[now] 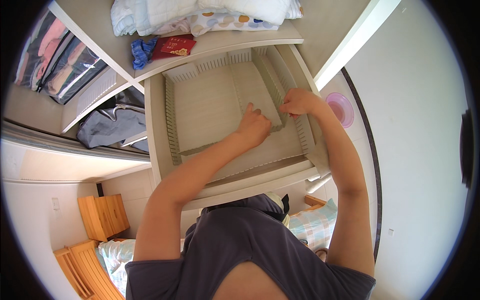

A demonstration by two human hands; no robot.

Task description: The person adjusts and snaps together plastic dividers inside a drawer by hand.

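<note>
A pulled-out pale drawer (156, 125) lies before me, with slotted divider strips inside. A long front divider (200, 148) crosses it from side to side. A taller side divider (267, 77) runs front to back near the right wall. My left hand (254, 129) is over the right end of the front divider, index finger stretched forward, the other fingers curled at the strip. My right hand (300, 103) is closed in a pinch at the near end of the side divider. The left palm hides part of the front divider.
Folded bedding (200, 15) fills the shelf above, with red booklets (177, 46) and a blue cloth (143, 52) at its edge. Clear-sided storage bags (65, 60) and a dark grey bag (112, 122) are at left. A pink basin (340, 109) stands on the floor at right.
</note>
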